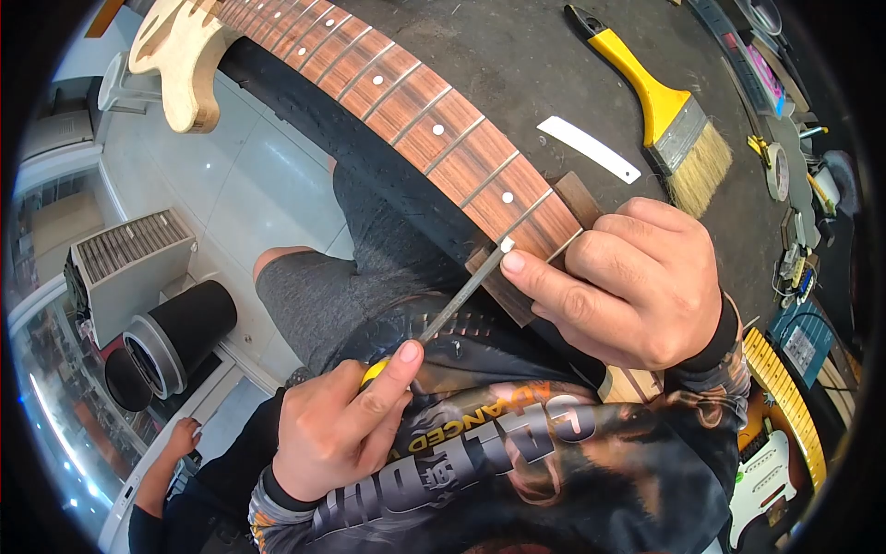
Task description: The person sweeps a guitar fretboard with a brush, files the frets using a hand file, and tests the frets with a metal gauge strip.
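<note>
My left hand [337,420] is closed around the yellow-and-black handle of a slim metal file [461,297]. The file slants up to the near edge of a guitar neck's brown fretboard [406,106], its tip beside the last visible frets. My right hand [637,282] lies over the end of the neck with fingers curled. Its index fingertip presses at the file's tip; the thumb is hidden. Beneath the neck a dark wooden block [503,294] shows on both sides. Pale dot inlays and metal frets run along the fretboard to a bare wood guitar body [175,55].
On the dark worktop [480,46] lie a yellow-handled brush [651,97] and a white strip [591,148]. Tools and tape crowd the right edge. Another guitar [766,480] stands at lower right. A black bin [189,323] and another person's arm [166,466] appear at left.
</note>
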`<state>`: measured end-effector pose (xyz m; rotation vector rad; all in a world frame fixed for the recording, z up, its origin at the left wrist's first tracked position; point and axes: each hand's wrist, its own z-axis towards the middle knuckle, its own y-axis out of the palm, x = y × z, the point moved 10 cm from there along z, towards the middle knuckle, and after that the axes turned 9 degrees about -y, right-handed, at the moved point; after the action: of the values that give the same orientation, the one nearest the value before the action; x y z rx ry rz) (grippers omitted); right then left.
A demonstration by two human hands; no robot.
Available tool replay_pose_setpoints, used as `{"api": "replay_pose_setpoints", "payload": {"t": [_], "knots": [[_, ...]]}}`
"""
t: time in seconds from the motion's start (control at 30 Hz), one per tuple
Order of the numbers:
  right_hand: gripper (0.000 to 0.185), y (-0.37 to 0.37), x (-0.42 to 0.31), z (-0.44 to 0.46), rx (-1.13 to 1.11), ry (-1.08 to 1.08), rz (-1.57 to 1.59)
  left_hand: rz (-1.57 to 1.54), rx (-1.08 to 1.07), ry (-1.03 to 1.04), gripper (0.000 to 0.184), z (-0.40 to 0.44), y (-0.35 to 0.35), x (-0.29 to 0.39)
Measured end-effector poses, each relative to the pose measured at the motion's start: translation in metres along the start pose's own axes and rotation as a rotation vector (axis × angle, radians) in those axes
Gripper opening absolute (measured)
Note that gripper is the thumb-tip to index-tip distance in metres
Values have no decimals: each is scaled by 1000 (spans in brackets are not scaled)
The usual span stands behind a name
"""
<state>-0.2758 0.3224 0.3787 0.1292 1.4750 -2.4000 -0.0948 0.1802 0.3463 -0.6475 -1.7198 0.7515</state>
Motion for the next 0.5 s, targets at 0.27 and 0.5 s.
{"api": "replay_pose_setpoints", "payload": {"t": [0.27,0.5], "knots": [[57,-1,1,1,7,6,13,-2,-18,2,83,2,-4,-1],[56,-1,1,0,9,3,7,-24,-34,-9,83,4,-6,1]]}}
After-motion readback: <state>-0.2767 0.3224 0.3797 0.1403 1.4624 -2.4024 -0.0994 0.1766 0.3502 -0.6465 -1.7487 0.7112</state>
